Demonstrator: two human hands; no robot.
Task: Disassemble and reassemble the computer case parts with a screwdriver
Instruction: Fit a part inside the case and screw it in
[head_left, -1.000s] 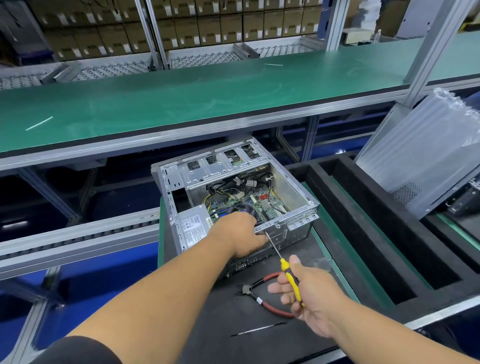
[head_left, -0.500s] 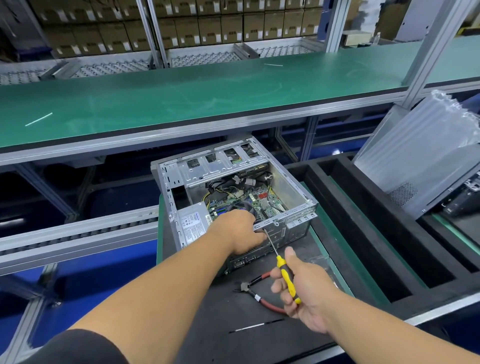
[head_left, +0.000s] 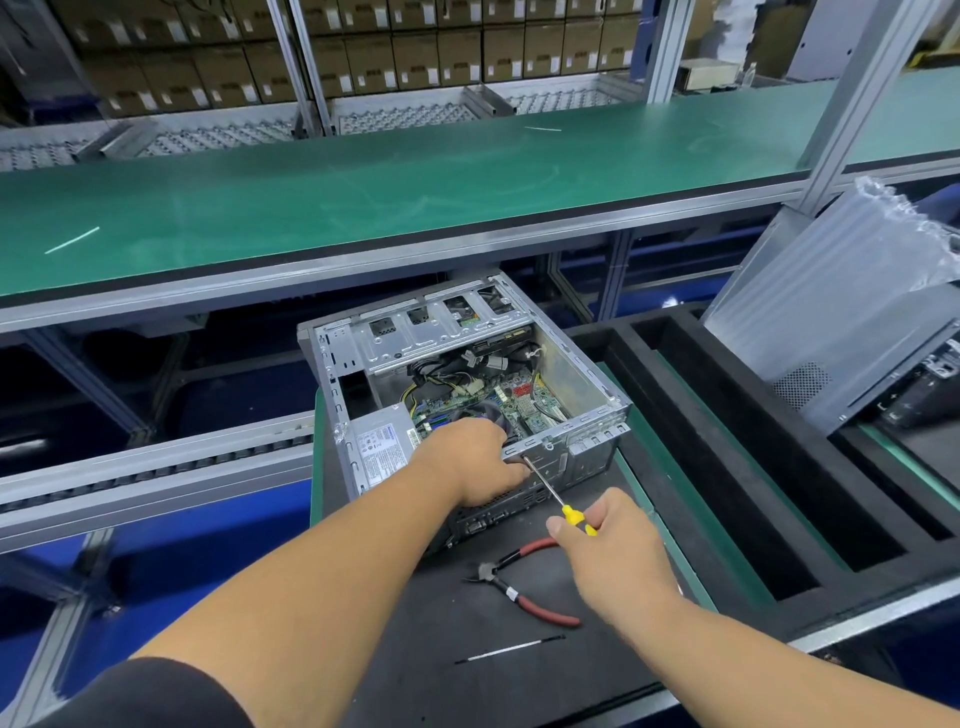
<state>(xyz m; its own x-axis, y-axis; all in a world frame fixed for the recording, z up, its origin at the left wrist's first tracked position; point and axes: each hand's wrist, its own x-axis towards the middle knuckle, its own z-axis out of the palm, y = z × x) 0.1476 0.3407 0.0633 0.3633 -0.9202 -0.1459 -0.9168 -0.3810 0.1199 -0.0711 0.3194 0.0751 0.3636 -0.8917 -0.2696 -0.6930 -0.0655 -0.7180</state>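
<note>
The open computer case lies on its side on the dark mat, and the step in hand looks like working a screw at its near rim. The right hand grips the yellow-handled screwdriver, whose tip meets the rim just beside the left hand, which curls over that edge and steadies the case. The next move likely calls for keeping the tip seated while turning; red-handled pliers lie unused nearby.

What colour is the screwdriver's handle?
Yellow with black, on the screwdriver held by the right hand; head view.
</note>
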